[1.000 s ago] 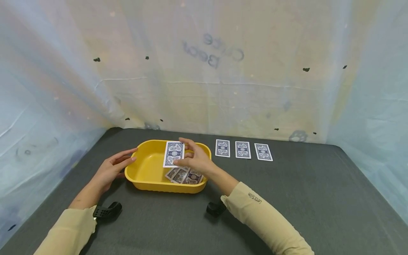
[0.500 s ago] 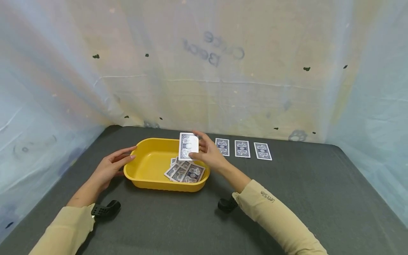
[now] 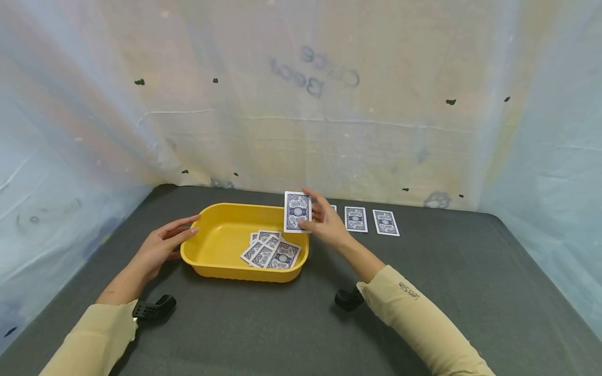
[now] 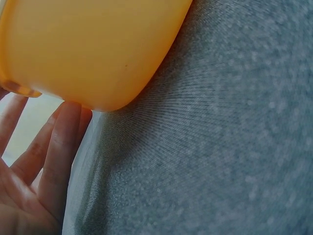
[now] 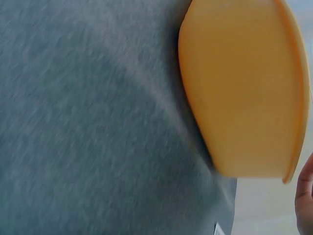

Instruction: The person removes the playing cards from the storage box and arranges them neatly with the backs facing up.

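My right hand (image 3: 329, 224) pinches a playing card (image 3: 297, 211) by its right edge, its blue patterned back showing. The card is held up over the right rear end of a yellow plastic tub (image 3: 221, 270), overlapping its rim in the head view. Inside the tub several cards (image 3: 284, 255) lie fanned and face down. At the tub's left end my left hand (image 3: 162, 245) touches the rim and outer wall with extended fingers. The left wrist view shows those fingers (image 4: 61, 152) against the tub's wall. Only part of the right hand (image 5: 305, 200) enters the right wrist view.
Three face-down cards stand in a row at the back of the dark cloth-covered table (image 3: 263, 324): a middle one (image 3: 356, 219), a right one (image 3: 386, 223) and a left one (image 3: 334, 208) mostly hidden behind the right hand. Translucent plastic sheeting (image 3: 301, 146) encloses the back and sides.
My right hand has carried the card from above the tub's middle to the right and slightly back. The cards in the tub are now uncovered. The left hand stays at the tub.
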`<state>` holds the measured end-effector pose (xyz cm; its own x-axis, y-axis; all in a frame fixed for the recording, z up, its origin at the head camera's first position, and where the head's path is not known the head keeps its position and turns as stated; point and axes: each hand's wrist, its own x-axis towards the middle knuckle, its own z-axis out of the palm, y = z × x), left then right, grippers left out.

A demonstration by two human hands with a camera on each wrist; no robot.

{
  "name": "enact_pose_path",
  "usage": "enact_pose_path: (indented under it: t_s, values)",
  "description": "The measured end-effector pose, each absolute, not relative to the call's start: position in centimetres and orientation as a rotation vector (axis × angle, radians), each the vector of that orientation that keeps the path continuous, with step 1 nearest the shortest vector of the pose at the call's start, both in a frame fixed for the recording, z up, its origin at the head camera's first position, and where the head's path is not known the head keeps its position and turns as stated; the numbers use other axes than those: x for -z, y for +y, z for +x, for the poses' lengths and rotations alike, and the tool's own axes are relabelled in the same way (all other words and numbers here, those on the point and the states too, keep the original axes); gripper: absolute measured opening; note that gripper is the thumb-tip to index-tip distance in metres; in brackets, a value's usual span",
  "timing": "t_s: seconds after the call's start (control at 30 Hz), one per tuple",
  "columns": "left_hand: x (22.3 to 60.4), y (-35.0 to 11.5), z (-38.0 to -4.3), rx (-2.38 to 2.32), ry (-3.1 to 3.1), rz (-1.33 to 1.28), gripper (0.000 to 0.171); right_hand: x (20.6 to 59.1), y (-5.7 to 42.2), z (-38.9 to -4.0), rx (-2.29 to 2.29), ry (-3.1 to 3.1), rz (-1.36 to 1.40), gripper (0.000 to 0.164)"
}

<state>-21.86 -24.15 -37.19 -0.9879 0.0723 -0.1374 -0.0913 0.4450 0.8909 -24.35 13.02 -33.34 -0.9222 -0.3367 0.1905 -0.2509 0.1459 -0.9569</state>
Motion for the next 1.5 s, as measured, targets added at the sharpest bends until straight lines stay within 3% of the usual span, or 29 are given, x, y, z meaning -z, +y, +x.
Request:
enact_pose_path:
  t_s: [1.5]
  values:
    - [37.4, -24.3, -21.8, -1.617, 2.506, 0.010, 0.068, 35.4, 22.9, -27.5, 1.824, 2.692, -0.412, 0.070]
